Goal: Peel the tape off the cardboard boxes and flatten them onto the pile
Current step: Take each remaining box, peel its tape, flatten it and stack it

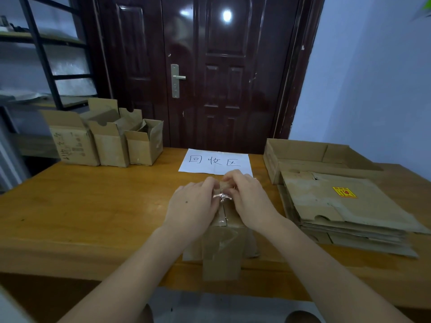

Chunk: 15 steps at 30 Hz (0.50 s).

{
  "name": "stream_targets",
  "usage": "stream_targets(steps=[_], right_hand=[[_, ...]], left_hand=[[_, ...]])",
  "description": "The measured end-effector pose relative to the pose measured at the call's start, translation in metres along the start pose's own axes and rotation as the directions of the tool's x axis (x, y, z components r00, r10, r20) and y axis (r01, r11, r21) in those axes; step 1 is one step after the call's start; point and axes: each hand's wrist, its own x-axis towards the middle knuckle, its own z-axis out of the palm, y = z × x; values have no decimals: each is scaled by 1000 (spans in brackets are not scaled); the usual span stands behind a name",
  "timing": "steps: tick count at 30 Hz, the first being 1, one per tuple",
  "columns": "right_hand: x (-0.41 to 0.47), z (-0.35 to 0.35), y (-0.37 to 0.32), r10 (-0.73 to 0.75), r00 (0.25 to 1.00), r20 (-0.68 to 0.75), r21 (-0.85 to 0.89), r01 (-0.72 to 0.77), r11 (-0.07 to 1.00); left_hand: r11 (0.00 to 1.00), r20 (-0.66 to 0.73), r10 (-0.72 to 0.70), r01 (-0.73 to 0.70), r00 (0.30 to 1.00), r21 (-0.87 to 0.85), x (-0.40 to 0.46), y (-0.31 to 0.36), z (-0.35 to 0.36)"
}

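- Head view: a small box (222,231) stands on the table (93,206), near edge, centre, its long axis running near to far.
- Both hands sit on its top. The left hand (193,206) and right hand (249,201) curl inward, pinching crumpled tape (221,196) between them.
- The tape strip lies along the top seam, towards the person from the fingertips; both hands equally close.
- Flattened pile (345,210) lies right; open boxes (105,138) far left.
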Motion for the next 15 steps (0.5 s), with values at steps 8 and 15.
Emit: stream_targets(steps=[8, 15], right_hand=[[1, 1, 5, -62, 998, 24, 19, 62, 998], [-1, 2, 9, -138, 990, -19, -110, 135, 985]], left_hand=[[999, -47, -48, 47, 998, -10, -2, 0, 5], [999, -3, -1, 1, 1000, -35, -2, -4, 3]])
